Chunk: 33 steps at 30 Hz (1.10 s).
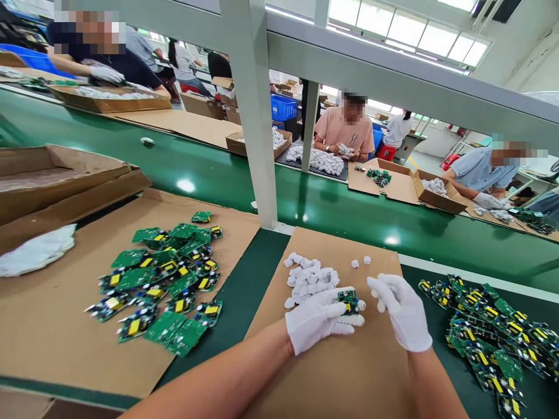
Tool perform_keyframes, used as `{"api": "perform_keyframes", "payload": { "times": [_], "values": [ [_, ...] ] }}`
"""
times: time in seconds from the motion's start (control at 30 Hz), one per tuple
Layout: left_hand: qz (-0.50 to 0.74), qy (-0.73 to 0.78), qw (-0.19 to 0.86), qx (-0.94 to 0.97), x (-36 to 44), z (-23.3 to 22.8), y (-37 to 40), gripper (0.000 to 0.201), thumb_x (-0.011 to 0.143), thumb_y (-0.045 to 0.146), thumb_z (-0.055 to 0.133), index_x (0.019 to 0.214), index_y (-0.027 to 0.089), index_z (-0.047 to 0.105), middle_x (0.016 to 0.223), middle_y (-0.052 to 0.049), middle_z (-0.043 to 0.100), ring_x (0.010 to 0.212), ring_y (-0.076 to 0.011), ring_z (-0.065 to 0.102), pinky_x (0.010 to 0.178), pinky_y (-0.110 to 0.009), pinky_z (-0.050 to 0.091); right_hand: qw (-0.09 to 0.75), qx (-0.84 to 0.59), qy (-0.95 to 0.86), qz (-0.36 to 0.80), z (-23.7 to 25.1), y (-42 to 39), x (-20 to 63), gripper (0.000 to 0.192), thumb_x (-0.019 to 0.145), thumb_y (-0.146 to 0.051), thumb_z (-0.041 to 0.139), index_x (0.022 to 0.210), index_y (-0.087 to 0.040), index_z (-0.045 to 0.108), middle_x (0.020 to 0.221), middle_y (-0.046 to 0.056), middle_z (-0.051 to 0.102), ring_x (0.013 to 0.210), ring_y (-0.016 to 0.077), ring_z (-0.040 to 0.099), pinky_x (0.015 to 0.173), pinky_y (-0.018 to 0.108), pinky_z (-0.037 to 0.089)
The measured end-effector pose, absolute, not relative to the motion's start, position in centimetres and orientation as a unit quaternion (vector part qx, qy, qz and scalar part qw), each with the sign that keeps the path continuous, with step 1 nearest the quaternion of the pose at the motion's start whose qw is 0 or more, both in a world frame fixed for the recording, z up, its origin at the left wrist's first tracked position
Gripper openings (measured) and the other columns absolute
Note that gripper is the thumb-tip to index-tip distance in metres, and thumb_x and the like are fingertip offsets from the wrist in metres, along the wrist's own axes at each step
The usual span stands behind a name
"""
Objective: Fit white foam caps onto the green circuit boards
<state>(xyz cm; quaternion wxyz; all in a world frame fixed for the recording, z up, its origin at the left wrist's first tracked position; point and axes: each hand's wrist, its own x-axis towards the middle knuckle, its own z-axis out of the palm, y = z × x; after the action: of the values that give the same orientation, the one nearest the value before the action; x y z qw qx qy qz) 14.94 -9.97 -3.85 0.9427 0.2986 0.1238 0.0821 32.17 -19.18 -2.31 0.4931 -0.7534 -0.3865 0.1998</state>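
My left hand [312,320], in a white glove, holds a small green circuit board [348,302] with dark and yellow parts between its fingers, above a cardboard sheet [332,378]. To the right of it, my right hand [406,314], also gloved in white, is raised with its fingers curled and drawn together. Whether anything small sits in those fingertips cannot be made out. Just behind my left hand lies a heap of small white pieces [311,279]. Two loose white pieces [367,260] rest farther back on the cardboard.
Piles of circuit boards lie at left [166,273] and right [493,331]. Cardboard trays [65,174] and a white glove [39,253] are far left. A grey post [257,128] rises before a green conveyor belt [209,180]; several people work beyond it.
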Motion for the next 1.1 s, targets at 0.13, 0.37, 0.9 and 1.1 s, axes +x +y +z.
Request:
{"api": "perform_keyframes", "payload": {
  "times": [0.13, 0.37, 0.9, 1.1],
  "values": [
    [0.132, 0.164, 0.915, 0.343, 15.0, -3.8, -9.7, 0.037, 0.076, 0.029, 0.066, 0.109, 0.018, 0.055, 0.117, -0.013, 0.057, 0.095, -0.0201, 0.062, 0.076, -0.028, 0.046, 0.585, -0.691, -0.36, 0.227, -2.2, -20.0, 29.4, 0.029, 0.072, -0.044, 0.065, 0.081, -0.017, 0.062, 0.06, 0.001, 0.062, 0.045, 0.0109, 0.049, 0.04, 0.024, 0.041],
    [0.164, 0.202, 0.845, 0.468, 15.5, -3.4, -9.8, 0.038, 0.075, 0.033, 0.063, 0.11, 0.02, 0.056, 0.108, -0.009, 0.058, 0.094, -0.0202, 0.06, 0.073, -0.028, 0.048, 0.482, -0.672, -0.547, 0.127, -3.9, -20.1, 29.0, 0.017, 0.081, -0.024, 0.057, 0.095, -0.022, 0.066, 0.084, 0.005, 0.07, 0.07, 0.0173, 0.064, 0.061, 0.028, 0.051],
    [0.169, 0.204, 0.82, 0.507, 15.4, -3.5, -10.2, 0.039, 0.076, 0.035, 0.061, 0.11, 0.017, 0.058, 0.092, -0.005, 0.058, 0.073, -0.0118, 0.053, 0.068, -0.027, 0.048, 0.316, -0.679, -0.66, -0.058, -4.1, -19.5, 29.4, 0.022, 0.082, -0.026, 0.054, 0.1, -0.023, 0.066, 0.073, 0.004, 0.064, 0.064, 0.0151, 0.059, 0.059, 0.026, 0.047],
    [0.161, 0.209, 0.84, 0.475, 15.4, -3.4, -10.1, 0.04, 0.076, 0.042, 0.06, 0.107, 0.017, 0.057, 0.094, -0.006, 0.058, 0.077, -0.0131, 0.058, 0.067, -0.026, 0.049, 0.402, -0.634, -0.657, -0.075, -4.2, -19.3, 29.7, 0.027, 0.082, -0.015, 0.056, 0.106, -0.024, 0.061, 0.099, 0.008, 0.063, 0.089, 0.0192, 0.061, 0.075, 0.033, 0.053]
  ]
}}
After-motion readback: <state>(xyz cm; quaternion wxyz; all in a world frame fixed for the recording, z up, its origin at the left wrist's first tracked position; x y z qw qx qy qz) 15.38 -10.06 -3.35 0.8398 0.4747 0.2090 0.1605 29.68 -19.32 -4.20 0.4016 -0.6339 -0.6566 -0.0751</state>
